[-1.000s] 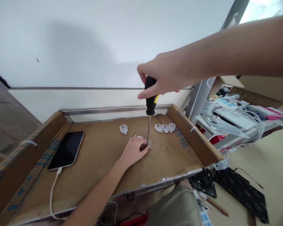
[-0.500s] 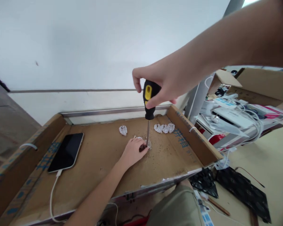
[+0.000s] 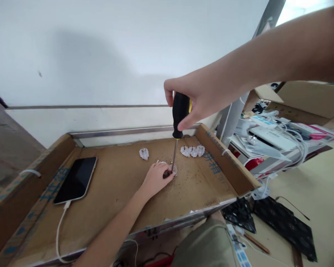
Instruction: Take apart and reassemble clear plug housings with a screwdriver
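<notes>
Gripping a screwdriver [image 3: 180, 115], right fingers [image 3: 169, 86] wrapped, left fingers [image 3: 167, 173] apparently pinching plug [image 3: 174, 170]

The left hand [image 3: 157, 180] covers most of the small clear plastic plug [image 3: 174, 170]; the tip of the black-handled steel screwdriver [image 3: 180, 115] is hidden at those fingers; the dark specks [image 3: 193, 174] on the brown cardboard tray [image 3: 233, 170] are too small to tell; the right forearm [image 3: 267, 63] is cut off by the picture's edge.

We see a black screwdriver handle [image 3: 180, 115] with a yellow stripe, clear plastic plugs [image 3: 193, 150] at the far side, and a brown cardboard tray [image 3: 213, 165] printed with blue characters.
</notes>
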The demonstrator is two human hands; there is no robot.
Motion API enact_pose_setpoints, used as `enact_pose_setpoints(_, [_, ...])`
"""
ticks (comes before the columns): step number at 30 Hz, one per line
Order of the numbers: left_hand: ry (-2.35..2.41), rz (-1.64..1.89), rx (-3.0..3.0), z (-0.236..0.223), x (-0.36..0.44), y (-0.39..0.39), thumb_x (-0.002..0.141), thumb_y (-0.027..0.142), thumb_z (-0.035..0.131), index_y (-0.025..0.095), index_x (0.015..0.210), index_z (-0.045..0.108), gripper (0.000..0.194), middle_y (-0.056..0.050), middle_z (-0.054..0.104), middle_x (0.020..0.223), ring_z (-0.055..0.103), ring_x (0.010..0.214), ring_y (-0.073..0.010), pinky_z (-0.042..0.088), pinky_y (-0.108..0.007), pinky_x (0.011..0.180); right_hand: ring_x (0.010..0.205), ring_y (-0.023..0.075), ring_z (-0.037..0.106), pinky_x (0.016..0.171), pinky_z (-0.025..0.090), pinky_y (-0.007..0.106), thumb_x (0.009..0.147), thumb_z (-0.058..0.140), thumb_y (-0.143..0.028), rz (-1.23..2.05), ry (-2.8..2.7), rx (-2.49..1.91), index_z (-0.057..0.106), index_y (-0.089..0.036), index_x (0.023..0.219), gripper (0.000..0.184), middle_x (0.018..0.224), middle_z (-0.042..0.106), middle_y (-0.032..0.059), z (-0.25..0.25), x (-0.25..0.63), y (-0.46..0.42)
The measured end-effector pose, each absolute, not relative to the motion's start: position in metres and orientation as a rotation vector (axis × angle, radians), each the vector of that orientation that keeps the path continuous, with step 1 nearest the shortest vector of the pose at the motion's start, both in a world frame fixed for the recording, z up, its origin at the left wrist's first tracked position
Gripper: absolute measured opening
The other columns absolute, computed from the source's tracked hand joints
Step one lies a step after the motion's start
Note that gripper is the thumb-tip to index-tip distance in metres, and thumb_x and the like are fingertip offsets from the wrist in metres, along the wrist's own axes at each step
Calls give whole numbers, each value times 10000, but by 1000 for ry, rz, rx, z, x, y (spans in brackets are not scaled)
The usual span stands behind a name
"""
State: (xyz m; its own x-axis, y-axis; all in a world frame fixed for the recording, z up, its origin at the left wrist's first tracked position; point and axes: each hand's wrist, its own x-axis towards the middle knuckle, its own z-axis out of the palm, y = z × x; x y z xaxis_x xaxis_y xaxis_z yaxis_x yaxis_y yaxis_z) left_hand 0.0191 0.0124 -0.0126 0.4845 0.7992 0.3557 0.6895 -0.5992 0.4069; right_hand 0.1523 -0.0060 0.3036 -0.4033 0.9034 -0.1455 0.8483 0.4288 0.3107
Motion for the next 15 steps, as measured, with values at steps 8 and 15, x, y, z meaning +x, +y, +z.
enact_pose_setpoints(8, [1261, 763, 2515, -9, 19, 12, 831, 301, 561, 186, 679, 506, 198, 10, 585, 740, 546, 774, -177, 392, -349, 785, 546, 127, 561, 570, 415, 306, 705, 596, -548, 403, 2385, 1456, 623, -234, 832, 340, 605, 586, -25, 302, 144, -16])
enact_pose_setpoints(15, [1206, 869, 2447, -1, 15, 8, 839, 344, 560, 205, 778, 596, 156, -15, 636, 825, 579, 847, -192, 441, -363, 811, 493, 98, 539, 597, 435, 303, 667, 632, -545, 254, 2453, 1421, 635, -210, 815, 367, 566, 589, -40, 301, 145, -8])
